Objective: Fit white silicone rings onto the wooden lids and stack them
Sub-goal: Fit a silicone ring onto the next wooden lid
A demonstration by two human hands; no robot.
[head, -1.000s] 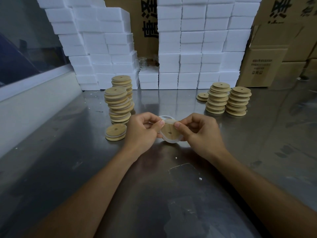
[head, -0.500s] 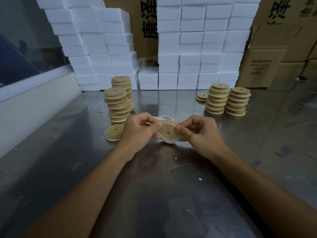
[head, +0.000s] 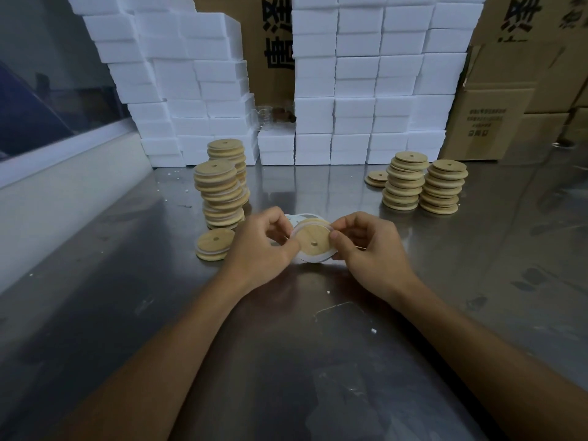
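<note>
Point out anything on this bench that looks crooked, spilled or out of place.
The front left stack of ringed lids is crooked: its discs sit offset and it leans right. White crumbs dot the steel table. The right stacks look fairly even. Both hands grip one lid.

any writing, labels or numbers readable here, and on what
Nothing can be read for sure.
Middle cardboard box: big black characters, cut off by the white foam blocks.
Top right cardboard box: big black characters, cropped.
Right cardboard box: small printed lines, too blurred.
Wooden lids: no text.
</note>
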